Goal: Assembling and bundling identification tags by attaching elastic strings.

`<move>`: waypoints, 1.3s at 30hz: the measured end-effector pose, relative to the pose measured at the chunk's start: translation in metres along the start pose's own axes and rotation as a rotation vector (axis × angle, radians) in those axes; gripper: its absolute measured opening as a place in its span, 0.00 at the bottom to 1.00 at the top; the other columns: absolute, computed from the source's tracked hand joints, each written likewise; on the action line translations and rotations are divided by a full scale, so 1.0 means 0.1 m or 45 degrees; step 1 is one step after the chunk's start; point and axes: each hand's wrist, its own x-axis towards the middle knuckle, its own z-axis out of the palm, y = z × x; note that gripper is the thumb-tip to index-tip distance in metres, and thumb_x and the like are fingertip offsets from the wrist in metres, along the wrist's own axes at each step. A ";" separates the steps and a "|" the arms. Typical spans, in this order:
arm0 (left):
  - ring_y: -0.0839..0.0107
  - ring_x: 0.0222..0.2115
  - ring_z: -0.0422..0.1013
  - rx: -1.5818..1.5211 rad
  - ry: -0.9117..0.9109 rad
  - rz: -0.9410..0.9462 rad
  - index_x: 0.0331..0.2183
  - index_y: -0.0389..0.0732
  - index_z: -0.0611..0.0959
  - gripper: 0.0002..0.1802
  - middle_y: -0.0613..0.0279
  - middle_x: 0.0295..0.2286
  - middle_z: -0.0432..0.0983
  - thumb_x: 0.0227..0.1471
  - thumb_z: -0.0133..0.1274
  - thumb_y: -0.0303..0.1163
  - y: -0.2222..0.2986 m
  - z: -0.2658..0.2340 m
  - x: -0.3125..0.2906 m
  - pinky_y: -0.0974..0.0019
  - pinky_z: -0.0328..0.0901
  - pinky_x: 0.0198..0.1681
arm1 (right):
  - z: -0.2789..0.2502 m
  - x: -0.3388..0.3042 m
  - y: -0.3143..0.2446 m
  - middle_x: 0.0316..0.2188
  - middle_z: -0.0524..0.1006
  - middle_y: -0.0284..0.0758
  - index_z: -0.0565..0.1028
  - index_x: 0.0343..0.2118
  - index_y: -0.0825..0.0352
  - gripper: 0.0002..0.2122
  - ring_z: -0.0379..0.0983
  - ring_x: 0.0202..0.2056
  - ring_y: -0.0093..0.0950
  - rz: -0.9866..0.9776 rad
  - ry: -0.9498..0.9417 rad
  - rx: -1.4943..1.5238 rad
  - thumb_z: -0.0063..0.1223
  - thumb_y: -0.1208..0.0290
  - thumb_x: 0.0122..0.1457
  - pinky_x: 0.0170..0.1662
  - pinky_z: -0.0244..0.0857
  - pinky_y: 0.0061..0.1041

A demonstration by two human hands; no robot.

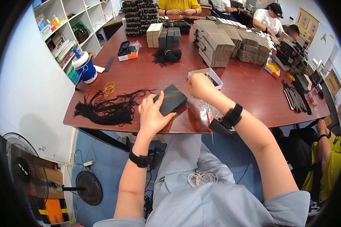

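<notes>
My left hand (153,113) grips a black block (173,100), apparently a stack of dark cards, with a thin yellow band across its top. Its fingers lie over the left side and the thumb along the near edge. My right hand (200,86) is curled closed just right of the block, in front of a white open box (216,70) of small black pieces. Whatever those fingers may hold is hidden. Left of my left hand lies a bundle of black cords (111,109), with yellow rubber bands (109,88) behind it.
Banded grey card stacks (216,43) stand at the back. A blue jug (84,67) is at the left edge. A red-handled tool (210,115) lies near the front edge, by my right forearm. Other people sit around the table; a fan (24,170) stands at lower left.
</notes>
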 end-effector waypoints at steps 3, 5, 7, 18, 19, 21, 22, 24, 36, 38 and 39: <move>0.58 0.45 0.59 -0.127 -0.129 0.207 0.49 0.45 0.68 0.43 0.56 0.42 0.63 0.28 0.63 0.45 -0.01 -0.03 0.02 0.59 0.52 0.49 | 0.04 0.08 0.06 0.20 0.74 0.46 0.73 0.18 0.71 0.06 0.72 0.26 0.39 -0.050 0.347 -0.059 0.46 0.74 0.45 0.31 0.65 0.33; 0.58 0.47 0.57 -0.142 -0.205 0.166 0.51 0.44 0.64 0.46 0.54 0.44 0.62 0.27 0.63 0.44 0.02 -0.06 0.03 0.59 0.51 0.51 | 0.00 0.15 0.12 0.19 0.74 0.44 0.73 0.20 0.70 0.06 0.72 0.26 0.39 -0.007 0.443 -0.029 0.47 0.73 0.46 0.33 0.65 0.33; 0.56 0.49 0.56 -0.157 -0.214 0.094 0.52 0.41 0.62 0.48 0.52 0.46 0.61 0.27 0.63 0.44 0.04 -0.05 0.03 0.58 0.50 0.52 | -0.16 0.19 0.16 0.23 0.73 0.47 0.73 0.20 0.72 0.07 0.71 0.29 0.42 0.035 0.533 0.192 0.47 0.72 0.46 0.35 0.64 0.37; 0.56 0.48 0.58 -0.168 -0.320 0.243 0.50 0.37 0.63 0.47 0.50 0.45 0.62 0.27 0.64 0.44 -0.20 -0.02 0.38 0.60 0.53 0.51 | -0.80 -0.16 1.06 0.18 0.75 0.39 0.75 0.22 0.69 0.08 0.73 0.22 0.30 0.318 0.393 0.106 0.53 0.68 0.45 0.28 0.66 0.28; 0.56 0.48 0.58 -0.166 -0.325 0.246 0.50 0.37 0.63 0.47 0.50 0.45 0.62 0.27 0.64 0.44 -0.21 -0.02 0.41 0.60 0.53 0.51 | -0.81 -0.24 1.14 0.18 0.74 0.38 0.74 0.23 0.70 0.08 0.73 0.20 0.28 0.374 0.373 0.207 0.52 0.69 0.46 0.26 0.66 0.26; 0.56 0.49 0.56 -0.226 -0.393 0.245 0.50 0.36 0.63 0.49 0.51 0.46 0.61 0.26 0.63 0.48 -0.22 -0.02 0.46 0.59 0.52 0.52 | -0.83 -0.37 1.27 0.17 0.74 0.38 0.74 0.24 0.72 0.08 0.73 0.18 0.25 0.432 0.353 0.314 0.52 0.71 0.47 0.24 0.66 0.24; 0.57 0.49 0.57 -0.239 -0.401 0.256 0.49 0.36 0.64 0.49 0.51 0.46 0.61 0.25 0.64 0.49 -0.22 -0.02 0.48 0.59 0.52 0.52 | -0.85 -0.42 1.32 0.16 0.74 0.37 0.73 0.24 0.73 0.08 0.72 0.17 0.23 0.466 0.358 0.360 0.51 0.72 0.48 0.22 0.66 0.22; 0.57 0.49 0.57 -0.242 -0.410 0.255 0.49 0.36 0.64 0.49 0.51 0.46 0.62 0.25 0.64 0.49 -0.22 -0.01 0.49 0.59 0.52 0.52 | -0.88 -0.49 1.40 0.16 0.74 0.36 0.72 0.25 0.74 0.08 0.71 0.16 0.22 0.525 0.356 0.396 0.50 0.73 0.49 0.20 0.65 0.20; 0.56 0.51 0.53 -0.179 -0.431 0.306 0.51 0.38 0.61 0.53 0.50 0.48 0.58 0.23 0.66 0.45 -0.19 -0.06 0.44 0.61 0.50 0.54 | -0.76 -0.64 1.55 0.17 0.74 0.36 0.71 0.24 0.74 0.08 0.71 0.16 0.21 0.524 0.311 0.572 0.51 0.72 0.50 0.19 0.64 0.18; 0.56 0.52 0.52 -0.160 -0.455 0.304 0.52 0.38 0.60 0.54 0.49 0.49 0.57 0.22 0.66 0.46 -0.16 -0.08 0.43 0.60 0.49 0.54 | -0.73 -0.66 1.58 0.16 0.74 0.36 0.71 0.24 0.74 0.08 0.70 0.16 0.20 0.530 0.298 0.582 0.51 0.72 0.49 0.19 0.64 0.18; 0.56 0.52 0.51 -0.119 -0.441 0.346 0.53 0.38 0.59 0.56 0.50 0.50 0.56 0.22 0.66 0.47 -0.16 -0.09 0.43 0.59 0.47 0.55 | -0.74 -0.68 1.54 0.16 0.74 0.36 0.71 0.23 0.74 0.08 0.70 0.15 0.20 0.543 0.292 0.571 0.51 0.72 0.49 0.19 0.64 0.18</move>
